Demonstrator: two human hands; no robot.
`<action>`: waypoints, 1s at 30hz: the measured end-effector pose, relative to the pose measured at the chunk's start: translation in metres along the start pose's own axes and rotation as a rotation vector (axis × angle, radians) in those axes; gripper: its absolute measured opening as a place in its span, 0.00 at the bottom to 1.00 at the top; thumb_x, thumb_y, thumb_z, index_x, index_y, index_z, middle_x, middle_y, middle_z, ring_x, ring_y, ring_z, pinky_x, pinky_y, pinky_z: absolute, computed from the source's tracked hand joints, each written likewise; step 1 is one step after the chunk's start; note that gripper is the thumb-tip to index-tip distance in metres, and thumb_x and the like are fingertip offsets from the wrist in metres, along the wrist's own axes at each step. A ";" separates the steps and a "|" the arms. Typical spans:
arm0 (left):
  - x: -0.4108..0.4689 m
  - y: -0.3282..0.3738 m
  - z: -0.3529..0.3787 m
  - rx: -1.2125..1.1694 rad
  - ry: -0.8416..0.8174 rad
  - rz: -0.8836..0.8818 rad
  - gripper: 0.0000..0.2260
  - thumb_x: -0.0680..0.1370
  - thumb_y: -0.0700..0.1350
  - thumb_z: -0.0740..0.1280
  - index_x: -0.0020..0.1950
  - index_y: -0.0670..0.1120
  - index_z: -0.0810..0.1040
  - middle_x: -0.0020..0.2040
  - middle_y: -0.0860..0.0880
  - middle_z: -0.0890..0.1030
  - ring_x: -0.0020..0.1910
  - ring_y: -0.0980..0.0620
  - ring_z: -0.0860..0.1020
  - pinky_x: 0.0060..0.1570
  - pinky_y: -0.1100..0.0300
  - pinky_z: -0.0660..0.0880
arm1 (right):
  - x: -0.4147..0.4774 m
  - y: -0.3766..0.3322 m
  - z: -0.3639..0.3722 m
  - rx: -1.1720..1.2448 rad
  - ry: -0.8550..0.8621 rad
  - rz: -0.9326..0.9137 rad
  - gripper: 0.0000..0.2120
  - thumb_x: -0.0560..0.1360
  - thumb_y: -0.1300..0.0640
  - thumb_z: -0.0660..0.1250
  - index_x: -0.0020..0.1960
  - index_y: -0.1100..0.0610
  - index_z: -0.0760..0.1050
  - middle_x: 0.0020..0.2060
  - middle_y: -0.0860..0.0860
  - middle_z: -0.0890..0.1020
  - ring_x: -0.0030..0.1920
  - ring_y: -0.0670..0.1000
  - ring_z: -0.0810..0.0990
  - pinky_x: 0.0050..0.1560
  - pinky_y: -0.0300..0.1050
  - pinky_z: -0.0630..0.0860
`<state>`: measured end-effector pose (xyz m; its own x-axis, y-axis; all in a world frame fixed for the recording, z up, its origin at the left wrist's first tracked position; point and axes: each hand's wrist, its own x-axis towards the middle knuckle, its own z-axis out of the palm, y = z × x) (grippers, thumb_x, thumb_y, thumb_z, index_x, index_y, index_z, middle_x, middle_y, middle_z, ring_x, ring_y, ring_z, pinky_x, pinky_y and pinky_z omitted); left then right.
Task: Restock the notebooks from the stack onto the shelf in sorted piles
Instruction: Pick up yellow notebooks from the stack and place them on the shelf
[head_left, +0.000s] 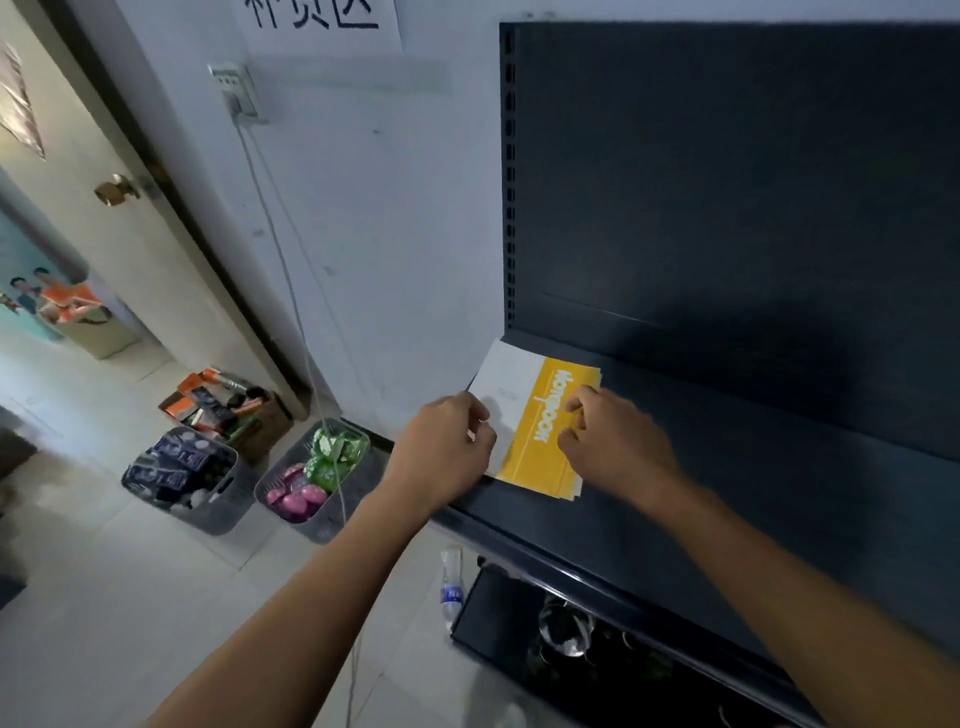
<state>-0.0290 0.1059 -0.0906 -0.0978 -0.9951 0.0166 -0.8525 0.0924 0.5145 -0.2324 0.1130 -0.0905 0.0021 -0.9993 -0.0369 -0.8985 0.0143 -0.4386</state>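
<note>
A small pile of notebooks (524, 410) lies at the left end of the dark shelf (779, 467); the top one has a white and yellow cover with white lettering. My left hand (447, 441) grips the pile's left edge, thumb on the white part. My right hand (608, 441) presses down on the yellow part with bent fingers, near the pile's right edge. Several page edges show beneath the top cover at the front corner. The source stack is not in view.
The shelf's dark back panel (727, 182) rises behind. On the floor to the left stand two grey baskets (228, 514) (322, 525) of packaged goods and a cardboard box (265, 421). A water bottle (451, 582) stands below the shelf. A cable (311, 364) hangs down the wall.
</note>
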 end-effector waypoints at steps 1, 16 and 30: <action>0.010 -0.001 0.003 -0.003 -0.008 0.015 0.11 0.79 0.47 0.63 0.58 0.47 0.80 0.53 0.51 0.82 0.48 0.51 0.80 0.51 0.53 0.78 | 0.006 0.002 -0.001 0.003 0.006 0.030 0.14 0.77 0.51 0.64 0.62 0.51 0.72 0.56 0.48 0.78 0.55 0.56 0.79 0.51 0.50 0.75; 0.089 -0.021 0.038 0.098 -0.113 -0.020 0.24 0.80 0.56 0.65 0.68 0.41 0.67 0.62 0.42 0.72 0.60 0.39 0.74 0.51 0.50 0.71 | 0.021 0.005 0.043 0.080 0.080 0.419 0.17 0.81 0.44 0.57 0.62 0.54 0.74 0.57 0.51 0.72 0.57 0.55 0.76 0.51 0.49 0.74; 0.115 -0.048 0.025 -0.070 -0.266 -0.169 0.17 0.78 0.55 0.71 0.56 0.44 0.74 0.54 0.47 0.77 0.46 0.49 0.75 0.38 0.57 0.71 | 0.022 -0.032 0.068 -0.213 0.099 0.287 0.23 0.81 0.38 0.53 0.65 0.52 0.72 0.58 0.49 0.66 0.61 0.50 0.65 0.57 0.46 0.75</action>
<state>-0.0119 -0.0119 -0.1352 -0.0970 -0.9509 -0.2939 -0.8316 -0.0848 0.5488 -0.1736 0.0928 -0.1381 -0.2967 -0.9541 -0.0395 -0.9275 0.2978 -0.2260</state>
